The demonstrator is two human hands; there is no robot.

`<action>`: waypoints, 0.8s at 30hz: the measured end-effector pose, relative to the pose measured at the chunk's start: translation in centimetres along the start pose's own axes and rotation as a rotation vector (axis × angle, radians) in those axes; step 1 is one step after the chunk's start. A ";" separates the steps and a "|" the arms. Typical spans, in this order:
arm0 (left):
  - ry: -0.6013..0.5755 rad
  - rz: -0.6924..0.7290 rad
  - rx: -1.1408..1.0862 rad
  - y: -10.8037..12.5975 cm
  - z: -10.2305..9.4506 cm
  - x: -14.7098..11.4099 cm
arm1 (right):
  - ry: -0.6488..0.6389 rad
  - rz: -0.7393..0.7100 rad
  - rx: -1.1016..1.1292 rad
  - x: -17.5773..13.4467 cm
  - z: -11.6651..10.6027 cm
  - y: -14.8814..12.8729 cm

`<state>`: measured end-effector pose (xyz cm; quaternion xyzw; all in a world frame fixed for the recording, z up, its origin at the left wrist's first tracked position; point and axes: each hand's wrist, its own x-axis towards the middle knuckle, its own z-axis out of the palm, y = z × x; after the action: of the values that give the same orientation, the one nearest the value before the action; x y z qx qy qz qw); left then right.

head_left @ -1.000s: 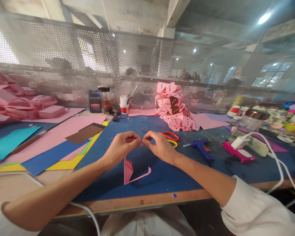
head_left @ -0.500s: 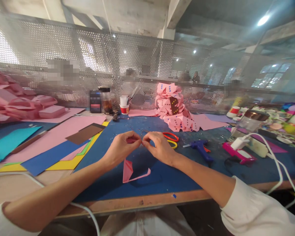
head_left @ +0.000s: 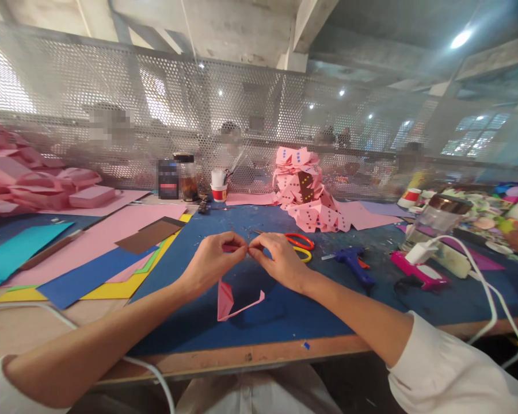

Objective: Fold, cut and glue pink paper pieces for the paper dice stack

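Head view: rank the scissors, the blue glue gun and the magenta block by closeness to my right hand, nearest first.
1. Scissors: nearest, their red and yellow handles just beyond the right hand.
2. Blue glue gun: farther to the right.
3. Magenta block: farthest, right of the glue gun, with a white plug on it.

A: Can the finishes up near be made out?

B: Yeah, the folded piece (head_left: 225,302) is made of pink paper, matt and smooth between creases. Dull blue is shown by the mat (head_left: 285,325), and the table edge (head_left: 224,363) is faced in bare-looking wood.

A: And the right?

B: Smooth plastic is mostly seen there: scissor handles (head_left: 311,244), glue gun (head_left: 353,264), a shiny magenta device (head_left: 418,270). The sleeve (head_left: 444,359) is cut from soft white cloth.

A: Far side?

B: Perforated grey metal, by the look, is used for the screen (head_left: 250,86).
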<state>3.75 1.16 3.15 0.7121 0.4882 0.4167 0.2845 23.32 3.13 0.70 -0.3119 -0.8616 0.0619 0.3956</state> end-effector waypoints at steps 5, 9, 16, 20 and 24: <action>-0.015 -0.013 -0.014 0.2 0.0 -0.1 | 0.004 -0.013 -0.009 0.0 -0.1 -0.1; -0.008 0.011 -0.008 0.1 0.0 -0.1 | 0.007 -0.017 -0.003 0.0 -0.2 -0.2; -0.019 -0.012 -0.042 0.2 0.1 -0.1 | -0.007 0.002 -0.024 0.1 -0.3 -0.2; -0.042 0.000 -0.057 -0.2 0.1 0.0 | -0.019 0.005 -0.041 0.1 -0.3 -0.2; -0.050 0.021 -0.051 -0.6 0.0 0.2 | -0.017 0.012 -0.049 0.2 -0.3 0.1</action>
<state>3.51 1.51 2.71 0.7198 0.4627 0.4142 0.3102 23.48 3.24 0.99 -0.3259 -0.8645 0.0459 0.3800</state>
